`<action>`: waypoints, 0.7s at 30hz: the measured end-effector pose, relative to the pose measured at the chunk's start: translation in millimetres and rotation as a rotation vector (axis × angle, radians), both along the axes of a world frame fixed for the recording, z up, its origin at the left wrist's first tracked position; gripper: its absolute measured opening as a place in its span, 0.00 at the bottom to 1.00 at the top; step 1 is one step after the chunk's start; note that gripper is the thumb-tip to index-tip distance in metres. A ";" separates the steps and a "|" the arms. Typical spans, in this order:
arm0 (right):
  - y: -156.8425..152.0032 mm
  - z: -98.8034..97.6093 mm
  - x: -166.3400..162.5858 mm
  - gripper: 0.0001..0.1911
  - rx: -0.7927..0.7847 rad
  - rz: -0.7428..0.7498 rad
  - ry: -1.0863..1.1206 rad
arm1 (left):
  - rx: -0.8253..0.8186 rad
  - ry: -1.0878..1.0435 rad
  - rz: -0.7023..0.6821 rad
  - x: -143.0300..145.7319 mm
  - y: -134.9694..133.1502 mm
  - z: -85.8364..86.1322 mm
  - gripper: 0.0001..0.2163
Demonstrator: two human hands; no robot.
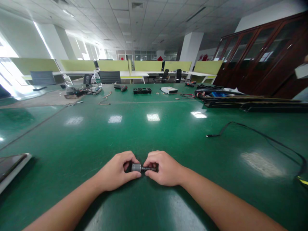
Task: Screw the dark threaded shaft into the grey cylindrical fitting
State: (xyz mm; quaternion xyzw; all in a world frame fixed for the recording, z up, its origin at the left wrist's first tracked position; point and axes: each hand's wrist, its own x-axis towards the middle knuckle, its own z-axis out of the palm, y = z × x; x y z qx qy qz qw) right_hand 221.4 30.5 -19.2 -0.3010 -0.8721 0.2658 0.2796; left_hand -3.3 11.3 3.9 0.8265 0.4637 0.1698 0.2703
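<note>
Both my hands rest on a glossy green table (154, 134), meeting near its front edge. My left hand (116, 171) is closed, thumb and fingers pinching a small grey metal cylinder (136, 167). A thin dark threaded shaft (148, 168) sticks out of the cylinder to the right. My right hand (163, 168) is closed around that shaft, with its fingertips pressed on it. The far end of the shaft is hidden inside my right fingers.
A black cable (260, 134) snakes across the table at the right. A flat tablet-like device (12, 166) lies at the left edge. Long black rails (252, 102), a white box (169, 90), black trays (142, 91) and tools sit far back. Office desks and chairs stand behind.
</note>
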 end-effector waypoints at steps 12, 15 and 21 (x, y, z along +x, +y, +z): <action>1.3 -0.1 6.0 0.06 0.029 0.008 -0.018 | 0.019 0.013 0.025 1.8 -0.7 1.2 0.12; 1.8 -0.1 6.6 0.06 0.033 0.004 -0.024 | 0.030 0.012 0.031 1.8 -0.8 0.9 0.12; 1.9 2.4 7.4 0.05 0.015 -0.006 -0.026 | 0.030 0.011 0.032 2.1 -1.0 0.1 0.12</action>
